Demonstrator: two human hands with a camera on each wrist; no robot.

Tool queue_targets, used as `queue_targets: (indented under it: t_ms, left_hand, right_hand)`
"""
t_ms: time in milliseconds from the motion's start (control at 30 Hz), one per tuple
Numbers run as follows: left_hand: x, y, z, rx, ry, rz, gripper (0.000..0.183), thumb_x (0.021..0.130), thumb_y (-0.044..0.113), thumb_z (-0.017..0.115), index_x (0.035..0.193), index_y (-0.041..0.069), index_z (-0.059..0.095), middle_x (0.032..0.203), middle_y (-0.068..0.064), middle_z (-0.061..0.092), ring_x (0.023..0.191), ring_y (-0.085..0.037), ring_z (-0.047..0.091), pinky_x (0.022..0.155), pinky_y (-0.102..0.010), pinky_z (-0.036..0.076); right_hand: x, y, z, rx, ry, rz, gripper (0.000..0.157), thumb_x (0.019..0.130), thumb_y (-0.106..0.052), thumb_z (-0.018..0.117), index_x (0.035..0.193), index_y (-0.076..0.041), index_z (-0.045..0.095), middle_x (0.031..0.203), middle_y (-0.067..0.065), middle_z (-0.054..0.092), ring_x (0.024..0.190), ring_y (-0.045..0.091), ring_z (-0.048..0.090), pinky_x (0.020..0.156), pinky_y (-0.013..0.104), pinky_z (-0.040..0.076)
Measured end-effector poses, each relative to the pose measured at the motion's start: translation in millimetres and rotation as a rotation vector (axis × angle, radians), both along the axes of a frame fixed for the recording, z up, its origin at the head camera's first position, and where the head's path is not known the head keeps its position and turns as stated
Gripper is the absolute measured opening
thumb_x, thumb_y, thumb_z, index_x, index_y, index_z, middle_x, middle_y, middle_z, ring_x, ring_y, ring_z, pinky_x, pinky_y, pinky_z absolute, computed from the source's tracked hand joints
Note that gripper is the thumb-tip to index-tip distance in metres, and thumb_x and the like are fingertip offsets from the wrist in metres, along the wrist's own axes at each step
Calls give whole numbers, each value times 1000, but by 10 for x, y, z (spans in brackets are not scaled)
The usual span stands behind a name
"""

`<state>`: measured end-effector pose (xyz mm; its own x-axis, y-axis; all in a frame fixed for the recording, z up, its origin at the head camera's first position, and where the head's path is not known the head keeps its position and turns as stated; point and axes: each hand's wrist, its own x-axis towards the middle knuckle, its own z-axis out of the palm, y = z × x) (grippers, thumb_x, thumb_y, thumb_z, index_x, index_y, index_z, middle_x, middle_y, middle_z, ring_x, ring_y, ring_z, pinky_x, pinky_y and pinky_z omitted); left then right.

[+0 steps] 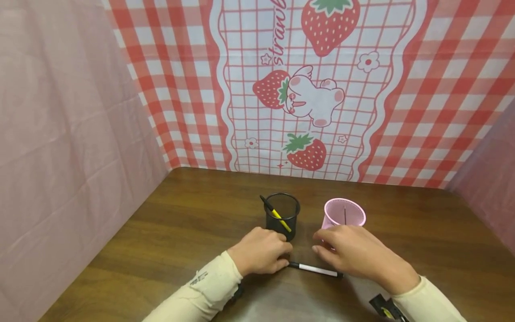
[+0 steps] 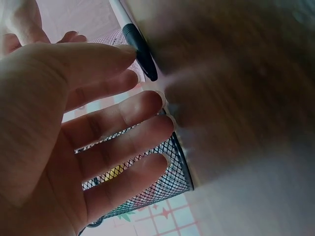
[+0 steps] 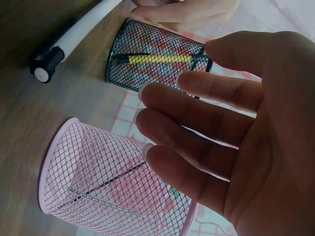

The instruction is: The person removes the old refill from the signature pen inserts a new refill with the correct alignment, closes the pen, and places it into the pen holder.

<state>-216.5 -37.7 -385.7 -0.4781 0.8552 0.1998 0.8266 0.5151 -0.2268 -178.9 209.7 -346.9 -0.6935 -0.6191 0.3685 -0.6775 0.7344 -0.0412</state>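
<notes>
One white marker (image 1: 318,269) with black ends lies flat on the brown table (image 1: 169,232) in the head view, between a person's two hands, its long axis running left to right with the left end slightly farther off than the right. The left hand (image 1: 261,250) is at that left end, fingers loosely bent. The right hand (image 1: 360,250) appears just beyond the marker's right half, fingers relaxed, hiding the lower part of a pink mesh cup (image 1: 330,221). To the left of that cup, beyond the left hand, stands a black mesh cup (image 1: 272,223) with a yellow-and-black pen (image 1: 277,214) leaning in it, upper end to the left. A red-and-white checked cloth (image 1: 193,112) hangs at the table's far edge. Seen from the left wrist, the left hand's fingers are slightly parted and extended, gripping nothing; its thumb tip overlaps the marker's tapered black left end, though whether they touch cannot be told. Seen from the right wrist, the right hand's fingers are parted and nearly straight, holding nothing; the marker's right end is blunt, with a round white disc on it and a black clip beside the barrel.
</notes>
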Motion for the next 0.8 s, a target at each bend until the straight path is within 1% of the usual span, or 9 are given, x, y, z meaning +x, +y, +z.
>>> queue_targets:
  t_ms: [333,633,800]
  left_hand:
    - [31,44,11,-46,26,-11,14,87,44,75,83,31,71,79,15,62,70,-5,63,54,-27,51]
    - [46,47,23,-62,27,-23,12,85,45,77,83,34,75,76,16,61,66,-2,59,50,-24,48]
    - [45,46,14,-52,20,-35,13,82,45,79,80,33,74,75,16,61,64,-2,57,50,-23,47]
  right_hand:
    - [10,4,-15,-1,5,3,17,86,-30,76,81,-32,60,65,-25,42,56,-3,41,50,26,38]
    - [12,4,-15,-1,5,-1,17,86,-30,76,81,-33,60,65,-25,42,56,-3,41,50,27,38]
    - [7,6,-24,4,3,-1,16,86,-30,76,82,-32,61,67,-25,43,57,-3,42,51,28,39]
